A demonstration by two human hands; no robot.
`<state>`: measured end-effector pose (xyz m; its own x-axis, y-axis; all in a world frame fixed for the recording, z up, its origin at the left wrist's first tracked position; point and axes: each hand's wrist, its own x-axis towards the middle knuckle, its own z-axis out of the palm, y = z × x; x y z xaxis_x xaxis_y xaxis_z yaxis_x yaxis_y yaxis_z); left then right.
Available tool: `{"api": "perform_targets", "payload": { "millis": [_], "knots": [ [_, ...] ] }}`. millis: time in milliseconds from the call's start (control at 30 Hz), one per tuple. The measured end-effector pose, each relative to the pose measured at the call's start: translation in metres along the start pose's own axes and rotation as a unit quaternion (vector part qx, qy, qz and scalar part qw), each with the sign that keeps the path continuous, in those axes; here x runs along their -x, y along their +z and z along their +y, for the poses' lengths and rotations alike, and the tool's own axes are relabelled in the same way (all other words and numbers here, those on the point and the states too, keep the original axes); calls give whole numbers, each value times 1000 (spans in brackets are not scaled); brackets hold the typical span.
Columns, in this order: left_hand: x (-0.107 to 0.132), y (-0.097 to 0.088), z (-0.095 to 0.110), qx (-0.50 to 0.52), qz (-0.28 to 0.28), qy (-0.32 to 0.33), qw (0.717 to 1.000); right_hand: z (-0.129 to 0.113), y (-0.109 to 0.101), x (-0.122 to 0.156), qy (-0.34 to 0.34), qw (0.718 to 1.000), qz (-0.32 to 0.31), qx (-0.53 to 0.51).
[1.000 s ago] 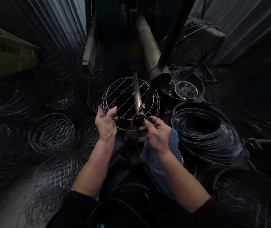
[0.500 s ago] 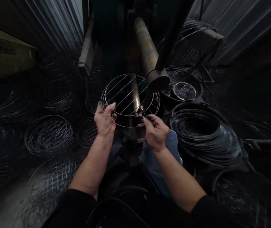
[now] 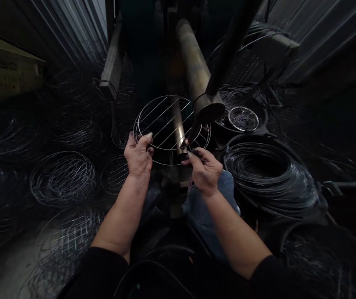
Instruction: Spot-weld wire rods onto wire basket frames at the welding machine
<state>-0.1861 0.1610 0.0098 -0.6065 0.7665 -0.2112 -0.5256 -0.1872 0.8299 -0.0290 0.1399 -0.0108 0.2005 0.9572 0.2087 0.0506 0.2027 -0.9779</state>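
Note:
A round wire basket frame (image 3: 165, 120), with parallel cross wires, sits over the lower arm of a welding machine (image 3: 193, 70). My left hand (image 3: 138, 155) grips its near-left rim, thumb over the wire. Pinching the near rim at the right, my right hand (image 3: 204, 168) sits just below the dark upper electrode (image 3: 198, 120), whose tip meets the frame beside my fingers.
Finished wire baskets (image 3: 62, 176) lie piled on the floor to the left. A large coil of dark wire rings (image 3: 268, 172) sits to the right, with a bowl of small parts (image 3: 243, 118) behind it. A blue cloth (image 3: 202, 207) covers my lap. Corrugated walls close in both sides.
Both hands have crept slightly up and away with the frame, which looks turned a little on the machine arm. The grips stay the same.

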Motion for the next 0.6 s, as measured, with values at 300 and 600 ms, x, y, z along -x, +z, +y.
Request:
{"api": "perform_targets", "payload": {
  "millis": [300, 600],
  "knots": [
    [1, 4, 6, -17, -6, 17, 1000, -1, 1, -5, 51, 997, -6, -52],
    [2, 0, 4, -6, -1, 13, 1000, 0, -2, -4, 82, 992, -20, -90]
  ]
}}
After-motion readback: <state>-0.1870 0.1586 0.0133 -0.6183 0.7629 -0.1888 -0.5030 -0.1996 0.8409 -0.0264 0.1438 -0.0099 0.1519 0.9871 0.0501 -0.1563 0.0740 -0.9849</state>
